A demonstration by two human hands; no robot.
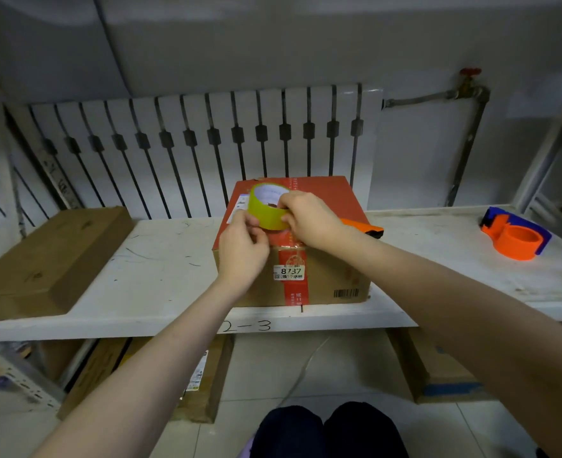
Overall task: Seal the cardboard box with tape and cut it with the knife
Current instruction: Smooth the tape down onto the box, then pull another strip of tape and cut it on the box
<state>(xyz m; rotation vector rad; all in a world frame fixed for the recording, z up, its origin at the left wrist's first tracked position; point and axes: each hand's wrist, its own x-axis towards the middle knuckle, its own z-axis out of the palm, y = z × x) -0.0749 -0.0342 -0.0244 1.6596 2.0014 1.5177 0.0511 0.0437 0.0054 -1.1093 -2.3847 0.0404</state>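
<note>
A cardboard box [326, 279] with a red printed top and a red strip down its front stands on the white shelf. Above its near top edge I hold a roll of yellow-green tape [266, 206] with both hands. My right hand [309, 219] grips the roll's right side, thumb and finger pinching its rim. My left hand [243, 249] pinches the roll's lower left edge, fingertips on the tape surface. An orange-handled knife [369, 228] with a black end lies on the shelf behind the box, partly hidden by my right wrist.
A flat brown carton [45, 259] lies on the shelf [160, 269] at left. An orange and blue tape dispenser [517, 234] sits at far right. A railing and wall pipe stand behind. More cartons lean on the floor below, near my knees.
</note>
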